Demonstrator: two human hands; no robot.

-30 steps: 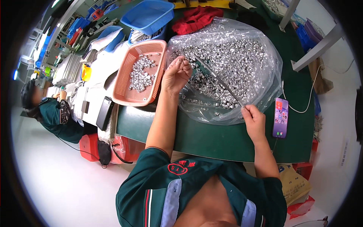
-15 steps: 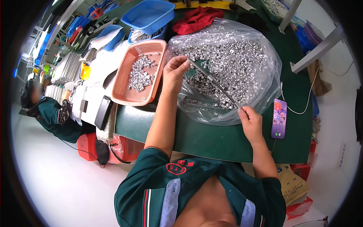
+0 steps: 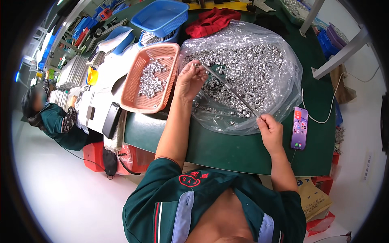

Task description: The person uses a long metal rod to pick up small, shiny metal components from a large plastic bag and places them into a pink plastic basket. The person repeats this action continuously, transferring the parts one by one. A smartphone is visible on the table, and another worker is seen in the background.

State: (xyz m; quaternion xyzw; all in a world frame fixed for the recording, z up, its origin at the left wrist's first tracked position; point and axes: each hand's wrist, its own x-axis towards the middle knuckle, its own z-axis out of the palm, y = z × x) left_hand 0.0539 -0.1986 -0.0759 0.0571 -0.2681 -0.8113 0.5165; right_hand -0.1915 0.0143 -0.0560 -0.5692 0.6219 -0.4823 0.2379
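We see a slim, straight metal rod held aslant above an open clear plastic bag, spread wide on a green tabletop. The rod is grey with a dull sheen, and a short, paler collar stands out slightly wider partway along it. Its near end sits pinched between the thumb and fingers of the right hand, at the bag's lower right edge; its far end points up and to the left, reaching the fingertips of the left hand. That hand's fingers are curled and bunched, with a small shiny bit at the tips; we cannot tell whether they grip a loose piece or the rod itself. Below the rod, small silvery metal pieces fill the bag in a glinting heap. Just left of the left hand we find an orange mesh basket with similar pieces inside, and, right of the bag, a lit phone.
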